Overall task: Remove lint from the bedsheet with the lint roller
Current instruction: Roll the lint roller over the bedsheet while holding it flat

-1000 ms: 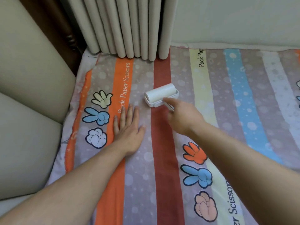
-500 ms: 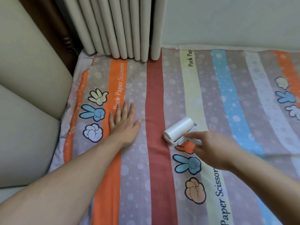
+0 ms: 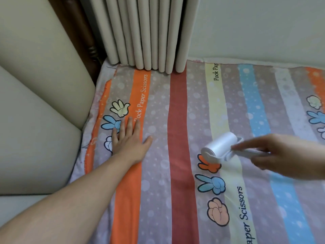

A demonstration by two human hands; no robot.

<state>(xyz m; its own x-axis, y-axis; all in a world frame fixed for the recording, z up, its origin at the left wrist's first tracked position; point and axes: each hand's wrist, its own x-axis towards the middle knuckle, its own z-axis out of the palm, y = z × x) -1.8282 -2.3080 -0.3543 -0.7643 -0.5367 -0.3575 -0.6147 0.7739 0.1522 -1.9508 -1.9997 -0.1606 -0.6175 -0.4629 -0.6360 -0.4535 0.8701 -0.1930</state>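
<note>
The white lint roller (image 3: 219, 147) lay on the bedsheet (image 3: 158, 182), just to the right of the dark red stripe (image 3: 179, 155). Its drum was angled across the pale yellow stripe (image 3: 218, 111), and its near end covered part of an orange open-hand print (image 3: 209, 165). The roller and its handle (image 3: 246, 152) were slightly blurred.

The right grip (image 3: 281, 154), farther right of the red stripe, was clamped on that handle. 1 finger was stretched along it toward the roller's frame, and the others were curled underneath.

Below the orange print, on the same side of the red stripe, were a blue 2-finger print (image 3: 212, 184) and a peach fist print (image 3: 219, 212).

To the left of the red stripe, the left grip (image 3: 130, 138) lay palm down on the sheet. Its fingers were straight and spread flat, holding nothing. It spanned a grey dotted band and an orange stripe (image 3: 126, 191), with its fingertips touching the "Pock Paper Scissors" lettering.

Beyond the far end of the red stripe, beige curtain folds (image 3: 146, 32) hung down to the sheet against a pale wall (image 3: 255, 23). Well to the left of the stripe, 2 cream padded cushions (image 3: 35, 85) rose along the bed's edge.
</note>
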